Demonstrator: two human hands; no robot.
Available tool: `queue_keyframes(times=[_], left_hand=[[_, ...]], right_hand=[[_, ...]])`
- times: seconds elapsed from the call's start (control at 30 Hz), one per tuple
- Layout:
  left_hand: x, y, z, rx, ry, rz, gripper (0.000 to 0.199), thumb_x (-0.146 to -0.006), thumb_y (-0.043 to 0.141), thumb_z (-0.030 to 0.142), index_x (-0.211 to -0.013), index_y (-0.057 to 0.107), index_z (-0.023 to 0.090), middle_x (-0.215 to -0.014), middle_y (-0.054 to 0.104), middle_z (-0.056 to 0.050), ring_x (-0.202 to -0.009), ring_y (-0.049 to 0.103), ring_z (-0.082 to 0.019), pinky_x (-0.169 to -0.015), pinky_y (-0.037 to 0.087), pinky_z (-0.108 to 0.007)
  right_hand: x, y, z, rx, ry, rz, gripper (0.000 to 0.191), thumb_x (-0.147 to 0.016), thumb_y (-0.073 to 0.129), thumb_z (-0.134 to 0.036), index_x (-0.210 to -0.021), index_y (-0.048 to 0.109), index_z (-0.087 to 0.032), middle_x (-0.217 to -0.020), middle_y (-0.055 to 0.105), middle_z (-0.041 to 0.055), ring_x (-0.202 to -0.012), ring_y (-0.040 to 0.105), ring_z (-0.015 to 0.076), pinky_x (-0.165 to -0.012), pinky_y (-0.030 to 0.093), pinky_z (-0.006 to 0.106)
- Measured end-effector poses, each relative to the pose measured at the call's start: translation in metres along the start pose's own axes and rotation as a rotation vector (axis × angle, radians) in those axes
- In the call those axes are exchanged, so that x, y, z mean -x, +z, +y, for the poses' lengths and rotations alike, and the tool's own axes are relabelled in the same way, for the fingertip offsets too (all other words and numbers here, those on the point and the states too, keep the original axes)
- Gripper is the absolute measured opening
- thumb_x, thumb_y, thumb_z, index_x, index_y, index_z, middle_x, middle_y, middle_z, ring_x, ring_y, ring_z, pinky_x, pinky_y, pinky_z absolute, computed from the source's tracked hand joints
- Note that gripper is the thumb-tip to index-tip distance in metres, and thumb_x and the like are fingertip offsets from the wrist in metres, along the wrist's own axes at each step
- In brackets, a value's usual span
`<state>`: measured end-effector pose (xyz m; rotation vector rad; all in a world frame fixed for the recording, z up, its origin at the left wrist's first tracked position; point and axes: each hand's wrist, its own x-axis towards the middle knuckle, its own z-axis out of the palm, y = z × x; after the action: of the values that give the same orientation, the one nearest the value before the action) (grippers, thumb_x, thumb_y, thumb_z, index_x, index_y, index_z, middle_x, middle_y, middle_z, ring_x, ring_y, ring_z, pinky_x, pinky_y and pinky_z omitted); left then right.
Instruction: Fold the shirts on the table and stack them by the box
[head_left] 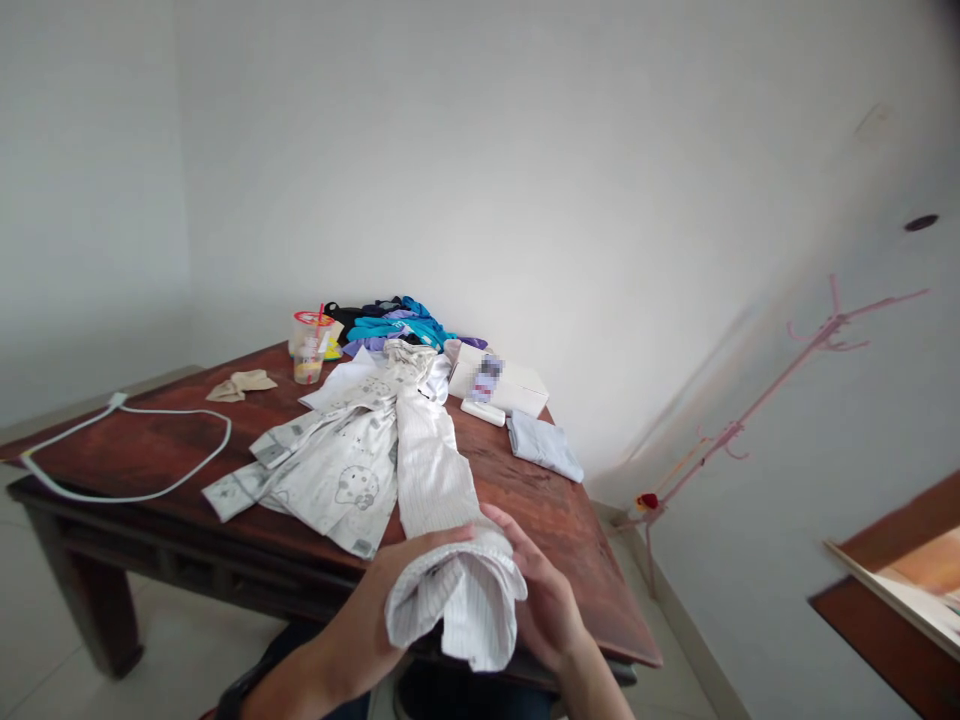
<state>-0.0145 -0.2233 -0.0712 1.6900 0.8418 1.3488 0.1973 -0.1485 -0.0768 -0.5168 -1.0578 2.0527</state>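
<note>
A white garment with thin stripes (437, 465) stretches from the middle of the table toward me, its near end gathered into a loose, open roll over the front edge. My left hand (390, 595) grips this end from the left, its fingers mostly hidden by the cloth. On the other side my right hand (547, 600) cups the roll, fingers lying along its top and side. Left of the striped piece lies a pale garment with grey cartoon-cat prints (345, 465), spread with its folds fanned out. The two overlap at their far ends.
The dark wooden table (150, 450) bears a white cable loop (150, 497), a beige cloth (241, 384), a plastic cup with straw (308, 350), a pile of dark and blue clothes (397, 325), a white box (517, 380) and folded grey cloth (544, 445). A pink coat rack (750, 410) leans right.
</note>
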Motion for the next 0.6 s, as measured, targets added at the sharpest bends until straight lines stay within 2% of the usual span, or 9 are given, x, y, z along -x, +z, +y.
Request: queue_keyframes(times=[0.07, 0.13, 0.23, 0.3, 0.37, 0.47, 0.53, 0.6], left_hand=[[0.0, -0.001, 0.009, 0.005, -0.052, -0.031, 0.046, -0.098, 0.058, 0.046, -0.136, 0.065, 0.022, -0.133, 0.068, -0.009, -0.124, 0.063, -0.03, -0.111, 0.045, -0.037], [-0.001, 0.0, 0.014, 0.01, -0.122, -0.087, 0.043, -0.098, 0.058, 0.044, -0.135, 0.067, 0.022, -0.128, 0.071, -0.008, -0.117, 0.065, -0.029, -0.105, 0.048, -0.035], [-0.001, 0.005, 0.018, -0.01, -0.206, -0.156, 0.041, -0.098, 0.058, 0.041, -0.133, 0.068, 0.023, -0.123, 0.074, -0.005, -0.11, 0.067, -0.028, -0.099, 0.051, -0.032], [-0.001, 0.009, 0.022, -0.036, -0.224, -0.183, 0.04, -0.098, 0.058, 0.041, -0.133, 0.069, 0.024, -0.12, 0.075, -0.003, -0.107, 0.067, -0.027, -0.098, 0.051, -0.031], [-0.002, 0.011, 0.025, -0.045, -0.23, -0.201, 0.04, -0.098, 0.057, 0.042, -0.132, 0.069, 0.025, -0.12, 0.075, -0.002, -0.108, 0.067, -0.027, -0.1, 0.049, -0.031], [-0.001, 0.012, 0.026, -0.03, -0.263, -0.254, 0.04, -0.098, 0.057, 0.045, -0.131, 0.07, 0.026, -0.12, 0.075, -0.001, -0.113, 0.065, -0.027, -0.107, 0.045, -0.032], [0.001, 0.012, 0.021, -0.022, -0.303, -0.261, 0.043, -0.098, 0.056, 0.048, -0.133, 0.069, 0.027, -0.123, 0.074, -0.001, -0.121, 0.061, -0.028, -0.112, 0.041, -0.035], [0.003, 0.011, 0.015, -0.021, -0.326, -0.241, 0.047, -0.098, 0.054, 0.05, -0.138, 0.064, 0.027, -0.129, 0.071, -0.002, -0.129, 0.056, -0.03, -0.116, 0.037, -0.04]], right_hand=[[0.015, -0.003, -0.002, 0.023, 0.059, -0.015, 0.079, -0.067, 0.073, -0.024, -0.143, 0.054, -0.023, -0.135, 0.064, 0.0107, -0.115, 0.063, 0.0277, -0.097, 0.048, 0.037], [0.03, -0.007, -0.004, 0.072, 0.101, 0.012, 0.091, -0.062, 0.072, -0.023, -0.149, 0.047, -0.027, -0.138, 0.063, 0.0096, -0.113, 0.064, 0.0294, -0.091, 0.051, 0.038], [0.048, -0.012, -0.003, 0.325, 0.03, 0.144, 0.096, -0.065, 0.079, -0.026, -0.153, 0.041, -0.032, -0.131, 0.066, 0.008, -0.1, 0.068, 0.0273, -0.083, 0.053, 0.037], [0.054, -0.015, 0.0, 0.589, -0.113, 0.244, 0.086, -0.067, 0.084, -0.03, -0.146, 0.05, -0.03, -0.127, 0.068, 0.0089, -0.102, 0.066, 0.0274, -0.088, 0.052, 0.036], [0.055, -0.018, 0.001, 0.817, -0.22, 0.288, 0.062, -0.07, 0.085, -0.036, -0.128, 0.066, -0.025, -0.12, 0.07, 0.0107, -0.107, 0.064, 0.0296, -0.093, 0.05, 0.037], [0.054, -0.024, 0.0, 1.018, -0.239, 0.294, 0.03, -0.077, 0.079, -0.041, -0.1, 0.077, -0.022, -0.098, 0.071, 0.0101, -0.096, 0.065, 0.0287, -0.088, 0.051, 0.036], [0.053, -0.026, -0.005, 1.109, -0.271, 0.332, 0.022, -0.081, 0.075, -0.043, -0.087, 0.078, -0.022, -0.097, 0.068, 0.0106, -0.095, 0.063, 0.0276, -0.083, 0.052, 0.033], [0.051, -0.024, -0.012, 1.154, -0.314, 0.328, 0.024, -0.085, 0.072, -0.045, -0.081, 0.078, -0.022, -0.107, 0.065, 0.0124, -0.101, 0.062, 0.0283, -0.081, 0.052, 0.032]])
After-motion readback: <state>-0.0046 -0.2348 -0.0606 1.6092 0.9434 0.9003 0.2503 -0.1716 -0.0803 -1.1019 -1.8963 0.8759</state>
